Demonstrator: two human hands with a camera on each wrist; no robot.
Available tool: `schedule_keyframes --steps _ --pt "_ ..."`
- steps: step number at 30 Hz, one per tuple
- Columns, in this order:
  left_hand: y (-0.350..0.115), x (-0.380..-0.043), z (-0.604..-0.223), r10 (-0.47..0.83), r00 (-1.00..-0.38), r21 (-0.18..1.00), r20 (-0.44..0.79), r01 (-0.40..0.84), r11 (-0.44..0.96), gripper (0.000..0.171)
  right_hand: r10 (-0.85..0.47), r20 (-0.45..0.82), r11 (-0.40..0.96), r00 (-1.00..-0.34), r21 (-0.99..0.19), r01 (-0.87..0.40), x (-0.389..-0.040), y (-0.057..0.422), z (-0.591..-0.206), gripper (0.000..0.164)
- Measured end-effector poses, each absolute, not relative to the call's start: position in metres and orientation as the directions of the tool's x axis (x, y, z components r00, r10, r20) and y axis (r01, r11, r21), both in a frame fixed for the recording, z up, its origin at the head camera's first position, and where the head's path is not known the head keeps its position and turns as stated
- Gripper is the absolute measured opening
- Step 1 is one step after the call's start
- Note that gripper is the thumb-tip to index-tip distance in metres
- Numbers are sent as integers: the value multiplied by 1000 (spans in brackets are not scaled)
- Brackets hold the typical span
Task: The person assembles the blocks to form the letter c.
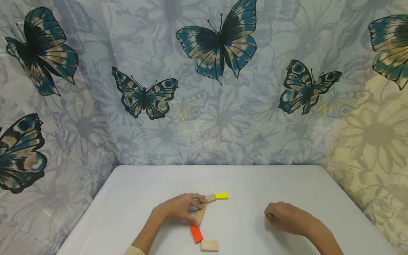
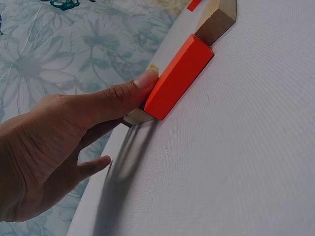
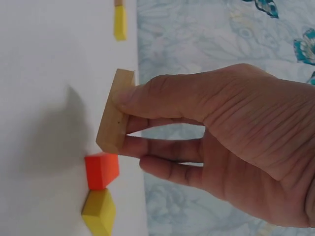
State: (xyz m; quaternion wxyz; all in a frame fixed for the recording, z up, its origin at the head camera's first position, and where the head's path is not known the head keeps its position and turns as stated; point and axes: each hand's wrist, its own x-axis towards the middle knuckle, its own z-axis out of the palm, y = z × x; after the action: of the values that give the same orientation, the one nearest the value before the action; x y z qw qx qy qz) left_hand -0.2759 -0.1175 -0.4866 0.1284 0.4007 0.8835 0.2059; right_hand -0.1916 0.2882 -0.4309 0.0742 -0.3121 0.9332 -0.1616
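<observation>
My left hand (image 1: 178,208) pinches a plain wooden block (image 1: 200,214) lengthwise, thumb at its near end and fingers at its far end. A red block (image 1: 196,234) meets that near end, and another plain block (image 1: 209,245) follows it. Beyond the fingertips come a partly covered wooden block (image 1: 210,198) and a yellow block (image 1: 221,196), forming a curved row. To the right, my right hand (image 1: 288,216) grips a plain wooden block (image 3: 114,123) between thumb and fingers. Its shadow falls on the white surface in the right wrist view.
A red block (image 3: 102,170) and a yellow block (image 3: 100,211) stand end to end near the right hand in the right wrist view; the head view does not show them. The white table (image 1: 242,177) ends at a butterfly-patterned cloth backdrop (image 1: 223,141).
</observation>
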Motion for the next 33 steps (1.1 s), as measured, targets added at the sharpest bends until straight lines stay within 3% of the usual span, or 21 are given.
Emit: schedule_keyframes --steps 3,14,33 --pt "-119 -276 -487 761 -646 464 -61 657 595 71 -615 -45 743 -787 -368 -559 -193 284 -427 18" --pt "-119 -279 -488 761 -645 458 -63 659 596 71 -644 -26 746 -764 -241 -621 -213 266 -418 16" --pt "-119 -280 -486 755 -651 460 -80 648 608 72 -601 -90 765 -794 -351 -540 -245 238 -410 33"
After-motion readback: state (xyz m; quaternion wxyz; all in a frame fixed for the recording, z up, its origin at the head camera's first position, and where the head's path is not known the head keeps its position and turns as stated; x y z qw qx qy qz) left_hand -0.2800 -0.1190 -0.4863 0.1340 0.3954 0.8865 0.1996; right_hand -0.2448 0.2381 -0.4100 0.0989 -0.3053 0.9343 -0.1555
